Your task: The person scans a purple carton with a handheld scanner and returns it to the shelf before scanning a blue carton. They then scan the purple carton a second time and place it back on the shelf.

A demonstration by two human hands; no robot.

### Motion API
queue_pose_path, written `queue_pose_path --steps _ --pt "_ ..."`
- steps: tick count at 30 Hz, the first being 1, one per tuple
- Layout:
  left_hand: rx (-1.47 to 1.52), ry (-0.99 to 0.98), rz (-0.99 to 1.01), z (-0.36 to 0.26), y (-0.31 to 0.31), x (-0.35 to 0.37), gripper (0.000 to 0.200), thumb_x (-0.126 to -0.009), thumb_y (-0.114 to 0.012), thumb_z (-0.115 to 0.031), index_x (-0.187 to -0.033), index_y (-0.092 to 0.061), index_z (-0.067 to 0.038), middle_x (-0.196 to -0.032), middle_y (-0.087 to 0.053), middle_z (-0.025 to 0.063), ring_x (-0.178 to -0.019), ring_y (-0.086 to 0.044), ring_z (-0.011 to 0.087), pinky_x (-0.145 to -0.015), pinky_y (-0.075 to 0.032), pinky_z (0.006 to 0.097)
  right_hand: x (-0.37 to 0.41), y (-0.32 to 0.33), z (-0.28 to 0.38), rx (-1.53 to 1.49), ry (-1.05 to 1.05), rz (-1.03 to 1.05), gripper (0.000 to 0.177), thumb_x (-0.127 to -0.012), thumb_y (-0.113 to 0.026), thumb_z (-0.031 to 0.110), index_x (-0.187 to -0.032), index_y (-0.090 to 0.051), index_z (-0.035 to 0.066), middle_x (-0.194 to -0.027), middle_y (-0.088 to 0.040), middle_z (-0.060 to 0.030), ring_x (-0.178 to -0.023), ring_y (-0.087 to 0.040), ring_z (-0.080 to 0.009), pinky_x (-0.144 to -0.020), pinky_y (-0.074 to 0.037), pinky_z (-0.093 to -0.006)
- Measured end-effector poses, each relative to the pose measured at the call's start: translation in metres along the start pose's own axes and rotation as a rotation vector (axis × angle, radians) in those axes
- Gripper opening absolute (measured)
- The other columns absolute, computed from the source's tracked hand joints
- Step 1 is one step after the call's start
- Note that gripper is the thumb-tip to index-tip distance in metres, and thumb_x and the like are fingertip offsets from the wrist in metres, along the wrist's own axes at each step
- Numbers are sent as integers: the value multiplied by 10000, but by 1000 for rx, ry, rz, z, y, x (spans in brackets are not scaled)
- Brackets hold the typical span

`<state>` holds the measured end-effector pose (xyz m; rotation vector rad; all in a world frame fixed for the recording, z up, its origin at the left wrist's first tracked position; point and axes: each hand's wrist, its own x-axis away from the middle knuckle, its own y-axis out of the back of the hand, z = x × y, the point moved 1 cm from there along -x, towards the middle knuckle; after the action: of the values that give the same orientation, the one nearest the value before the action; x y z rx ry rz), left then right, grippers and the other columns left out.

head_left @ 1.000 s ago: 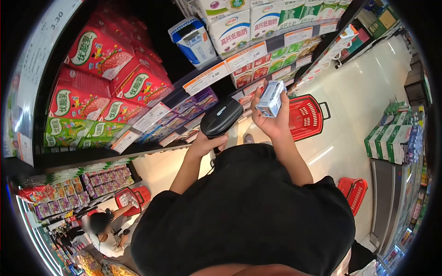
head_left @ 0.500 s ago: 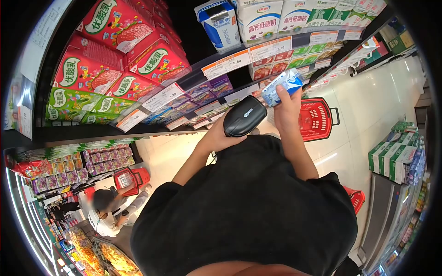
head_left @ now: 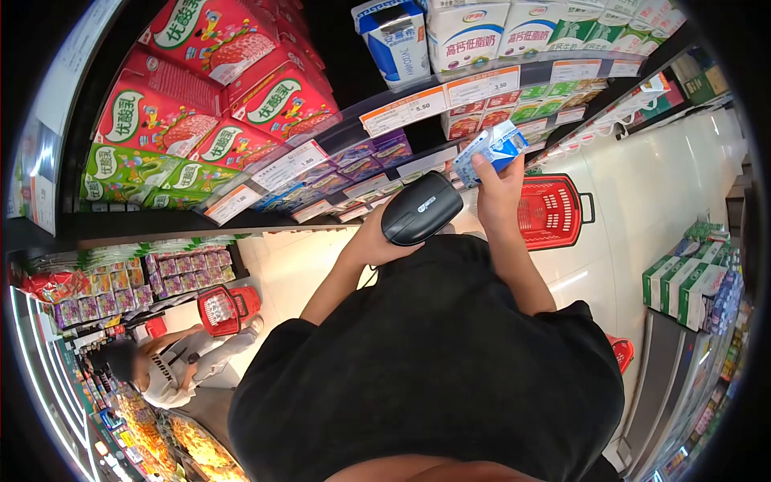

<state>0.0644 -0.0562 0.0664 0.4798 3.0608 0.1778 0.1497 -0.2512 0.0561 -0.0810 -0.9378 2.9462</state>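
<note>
My right hand (head_left: 499, 197) clamps the small blue-white cardboard carton (head_left: 488, 150), long axis slanting up-right, barely shifted; my left hand (head_left: 371, 241) grips the black plastic scanner (head_left: 422, 209).

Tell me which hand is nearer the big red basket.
Right. The right hand, holding a carton, is beside the basket; the left hand, holding the scanner, is farther left.

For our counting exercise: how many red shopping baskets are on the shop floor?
3. One red basket lies beyond the right hand; a second stands beside the crouching person at lower left; a third peeks out behind the black sleeve. More may be hidden.
</note>
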Motion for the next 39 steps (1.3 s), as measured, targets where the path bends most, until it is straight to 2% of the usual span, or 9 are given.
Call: queue_pose_path --steps 15,18,19,21,23,26,31,33,39 --pt "-55 6 21 24 -3 4 774 -612 -819 -98 -1280 -452 39 -1190 -578 140 -1103 -545 228 -967 -394 337 2 11 7 88 70 -29 446 -798 -677 64 -1176 -441 36 -1039 -563 -78 -941 -576 -160 -846 -470 -303" --pt "15 -60 -15 31 -2 8 710 -647 -799 -84 -1262 -464 30 -1055 -625 132 -923 -618 212 -812 -485 324 5 9 16 -437 -327 49 499 -820 -608 455 -1092 -506 49 -939 -567 -50 -848 -596 -232 -769 -483 -363" --pt "242 100 40 36 0 12 660 -672 -781 -77 -1246 -472 24 -951 -632 118 -788 -616 182 -686 -488 299 3 13 16 -437 -325 44 499 -820 -608 455 -1092 -506 49 -939 -567 -50 -848 -596 -232 -769 -483 -363" --pt "471 264 101 38 -1 13 610 -698 -763 -70 -1231 -479 18 -846 -638 105 -652 -613 152 -560 -490 274 -4 21 14 -1145 -582 469 542 -824 -577 526 -1081 -505 54 -856 -530 -20 -790 -584 -174 -660 -465 -353" --pt "590 153 108 29 -4 7 531 -738 -727 -51 -1206 -486 9 -703 -604 71 -490 -536 94 -410 -402 233 -8 27 9 -1311 -640 484 551 -818 -598 528 -1079 -499 53 -810 -490 -4 -726 -541 -128 -590 -429 -312" --pt "557 176 106 33 -1 6 508 -751 -710 -33 -1204 -483 7 -717 -605 72 -525 -552 109 -444 -427 245 -13 30 2 -1505 -703 708 542 -816 -627 489 -1093 -484 46 -839 -486 -2 -702 -483 -126 -588 -451 -288" --pt "383 197 90 29 -4 4 588 -731 -709 27 -1256 -444 -4 -806 -607 58 -565 -550 97 -466 -426 254 -15 23 4 -1516 -702 683 532 -805 -640 478 -1089 -493 53 -865 -477 -18 -787 -487 -152 -592 -489 -306" --pt "362 228 84 26 -4 3 613 -726 -709 41 -1271 -431 -7 -844 -601 48 -578 -544 92 -478 -426 259 -14 20 8 -1419 -649 628 304 -906 -541 315 -1045 -503 49 -811 -482 -20 -729 -505 -154 -520 -494 -284" --pt "351 207 111 34 -2 -1 603 -729 -712 32 -1262 -433 -8 -853 -600 51 -586 -546 90 -483 -431 259 -14 21 12 -1373 -640 633 263 -950 -465 304 -1013 -516 53 -792 -477 -26 -688 -480 -162 -504 -458 -284"
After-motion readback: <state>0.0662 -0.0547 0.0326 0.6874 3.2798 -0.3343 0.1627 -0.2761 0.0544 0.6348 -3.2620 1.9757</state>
